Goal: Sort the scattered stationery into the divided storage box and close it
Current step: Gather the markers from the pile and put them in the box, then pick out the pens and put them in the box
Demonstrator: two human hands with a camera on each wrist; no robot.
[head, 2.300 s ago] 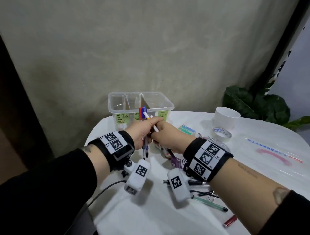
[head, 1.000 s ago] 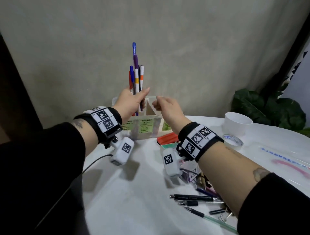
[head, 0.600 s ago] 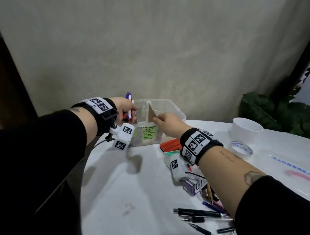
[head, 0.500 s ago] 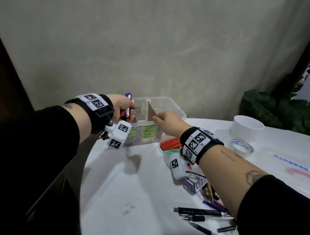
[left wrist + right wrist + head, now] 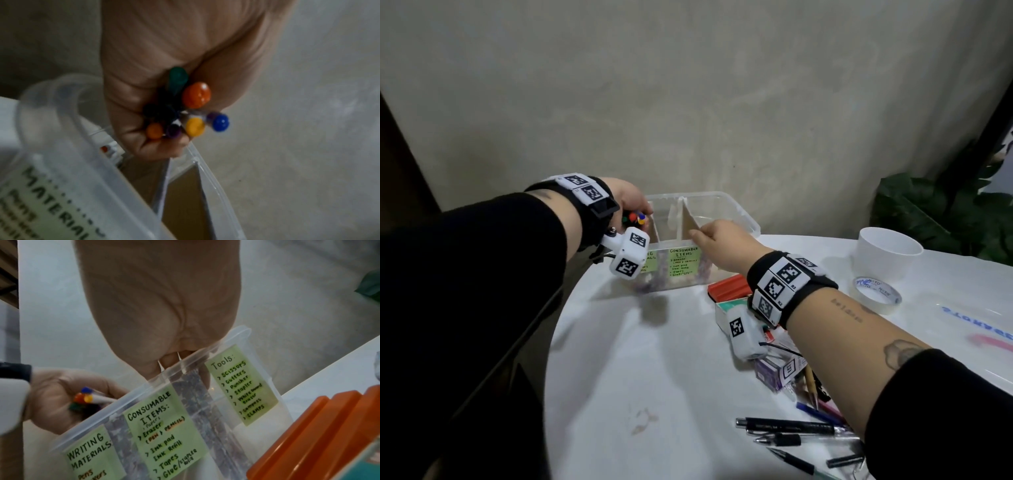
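The clear divided storage box [image 5: 743, 219] stands at the back of the white table, with green labels on its front wall [image 5: 164, 423]. My left hand [image 5: 633, 209] grips a bundle of coloured pens [image 5: 191, 112] and holds them tips-down in the left "writing materials" compartment. Only their coloured ends [image 5: 635, 217] show above my fist. My right hand [image 5: 709, 233] hooks its fingers [image 5: 170, 360] over the box's front rim, beside the cardboard divider [image 5: 688, 222] between the middle and right compartments.
An orange ridged item [image 5: 729, 291] and small cartons [image 5: 780, 370] lie just right of the box. Loose pens [image 5: 791, 428] are scattered at the near right. A white cup [image 5: 887, 253] and a tape roll [image 5: 876, 298] sit farther right, with a plant [image 5: 945, 212] behind.
My left hand brought the pen bundle down from upright above the box into the left compartment. My right hand moved onto the box's front rim and stayed there.
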